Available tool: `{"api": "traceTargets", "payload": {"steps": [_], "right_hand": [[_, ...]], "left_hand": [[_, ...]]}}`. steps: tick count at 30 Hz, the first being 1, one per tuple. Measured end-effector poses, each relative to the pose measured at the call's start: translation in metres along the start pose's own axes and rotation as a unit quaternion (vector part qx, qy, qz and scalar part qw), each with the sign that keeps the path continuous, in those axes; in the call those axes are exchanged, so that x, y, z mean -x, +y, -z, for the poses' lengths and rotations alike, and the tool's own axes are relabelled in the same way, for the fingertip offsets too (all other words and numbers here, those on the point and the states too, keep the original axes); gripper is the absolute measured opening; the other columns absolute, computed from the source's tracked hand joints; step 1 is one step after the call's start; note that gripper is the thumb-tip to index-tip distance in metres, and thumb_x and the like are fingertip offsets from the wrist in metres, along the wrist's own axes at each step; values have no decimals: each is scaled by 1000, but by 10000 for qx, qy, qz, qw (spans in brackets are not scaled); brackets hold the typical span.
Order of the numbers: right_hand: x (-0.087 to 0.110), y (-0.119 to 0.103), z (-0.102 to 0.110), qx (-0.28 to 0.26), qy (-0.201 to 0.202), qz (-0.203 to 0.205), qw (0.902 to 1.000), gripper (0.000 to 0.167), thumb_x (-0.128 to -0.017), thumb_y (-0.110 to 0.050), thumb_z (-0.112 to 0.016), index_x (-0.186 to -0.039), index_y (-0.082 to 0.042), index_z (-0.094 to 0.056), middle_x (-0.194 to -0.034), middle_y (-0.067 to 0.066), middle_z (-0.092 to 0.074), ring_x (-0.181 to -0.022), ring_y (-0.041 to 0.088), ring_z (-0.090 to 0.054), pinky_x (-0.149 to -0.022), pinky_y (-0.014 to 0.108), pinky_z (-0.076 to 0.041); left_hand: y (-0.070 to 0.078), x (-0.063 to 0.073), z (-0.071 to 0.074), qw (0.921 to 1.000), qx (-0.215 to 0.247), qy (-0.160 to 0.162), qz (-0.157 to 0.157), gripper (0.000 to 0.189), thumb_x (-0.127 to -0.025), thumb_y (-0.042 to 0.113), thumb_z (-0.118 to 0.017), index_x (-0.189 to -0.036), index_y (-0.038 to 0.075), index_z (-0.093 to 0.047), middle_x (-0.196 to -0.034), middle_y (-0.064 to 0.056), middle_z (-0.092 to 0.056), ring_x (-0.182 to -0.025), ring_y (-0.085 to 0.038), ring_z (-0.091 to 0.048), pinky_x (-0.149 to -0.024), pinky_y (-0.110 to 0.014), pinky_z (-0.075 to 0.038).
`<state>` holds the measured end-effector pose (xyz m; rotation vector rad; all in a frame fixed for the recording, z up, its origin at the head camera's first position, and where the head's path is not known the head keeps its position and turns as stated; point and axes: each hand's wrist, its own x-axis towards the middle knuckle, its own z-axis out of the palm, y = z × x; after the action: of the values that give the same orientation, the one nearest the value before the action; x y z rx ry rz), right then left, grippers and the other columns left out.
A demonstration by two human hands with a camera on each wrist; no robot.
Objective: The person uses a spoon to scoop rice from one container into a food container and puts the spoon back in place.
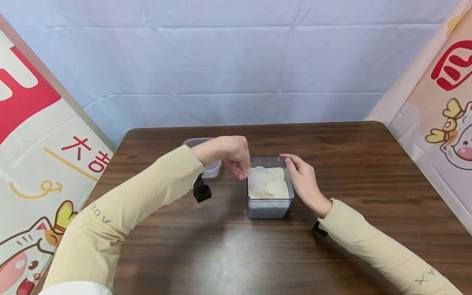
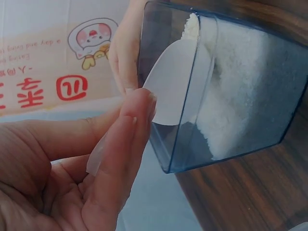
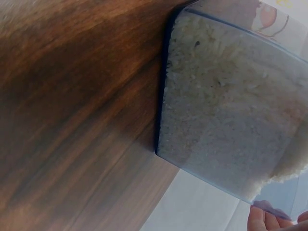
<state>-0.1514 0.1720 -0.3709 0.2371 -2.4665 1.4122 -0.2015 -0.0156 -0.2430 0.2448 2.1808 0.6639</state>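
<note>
On the wooden table, a clear box sits partly hidden behind the left wrist. A tinted, see-through container holds white rice. The scoop — milky, translucent — is inside it at the rice, handle pinched by the left hand; the right hand grips the container's far right corner.

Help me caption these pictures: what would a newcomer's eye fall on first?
Probably the see-through container of white rice on the brown table, where the left hand pinches a pale scoop, its bowl inside the container. The right hand holds the rim near the far right corner. Next come the bright cartoon banners at both sides.
</note>
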Motion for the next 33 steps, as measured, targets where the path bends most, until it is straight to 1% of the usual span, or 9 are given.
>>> {"api": "traceTargets", "payload": {"steps": [3, 7, 11, 16, 22, 28, 33], "right_hand": [[0, 0, 0, -7, 1, -7, 10000, 32, -98, -21, -39, -114, -3, -60, -106, 11, -65, -103, 19, -57, -78, 20, -44], [0, 0, 0, -27, -9, -25, 10000, 32, -98, -21, -39, -114, -3, -60, -106, 11, -65, -103, 19, -57, -78, 21, -44], [0, 0, 0, -39, -22, -38, 10000, 33, -99, -22, -38, -115, -2, -59, -106, 11, -65, -103, 19, -56, -79, 21, -44], [0, 1, 0, -31, -13, -22, 10000, 34, -99, -22, -38, -116, -2, -59, -107, 11, -65, -102, 18, -57, -78, 21, -44], [0, 1, 0, -56, -12, -20, 10000, 33, -99, -23, -38, -115, -3, -59, -107, 11, -65, -102, 18, -57, -79, 21, -44], [0, 1, -1, -83, -31, -11, 10000, 35, -99, -23, -37, -116, -1, -59, -107, 12, -64, -102, 19, -57, -79, 21, -45], [0, 0, 0, -123, -53, -18, 9999, 34, -99, -22, -37, -116, -1, -58, -108, 12, -64, -103, 20, -57, -81, 24, -45]], "left_hand": [[-3, -1, 0, 9999, 140, -2, 23, 12, -83, 0, -64, -88, -10, -67, -62, -9, -64, -51, -12, -59, -57, -22, -55], [-7, -2, 0, 9996, 284, -11, 29, 12, -82, 1, -65, -89, -9, -68, -63, -9, -64, -53, -12, -60, -55, -22, -54], [-10, -2, -1, 9982, 586, -66, 55, 13, -83, -1, -63, -90, -11, -66, -62, -10, -64, -53, -13, -61, -54, -22, -54], [-13, -2, -3, 9948, 1004, -102, 108, 16, -83, -3, -62, -95, -13, -65, -62, -11, -64, -52, -14, -61, -51, -21, -54], [-19, -4, -7, 9889, 1470, -126, 148, 13, -83, -5, -61, -93, -13, -64, -61, -12, -63, -51, -14, -61, -50, -21, -54], [-25, -4, -13, 9843, 1763, -109, 66, 15, -83, -6, -61, -95, -15, -63, -58, -10, -62, -49, -13, -60, -48, -18, -53], [-29, -5, -15, 9812, 1925, -121, 58, 17, -83, -4, -62, -96, -15, -63, -59, -10, -63, -50, -12, -61, -50, -18, -53]]}}
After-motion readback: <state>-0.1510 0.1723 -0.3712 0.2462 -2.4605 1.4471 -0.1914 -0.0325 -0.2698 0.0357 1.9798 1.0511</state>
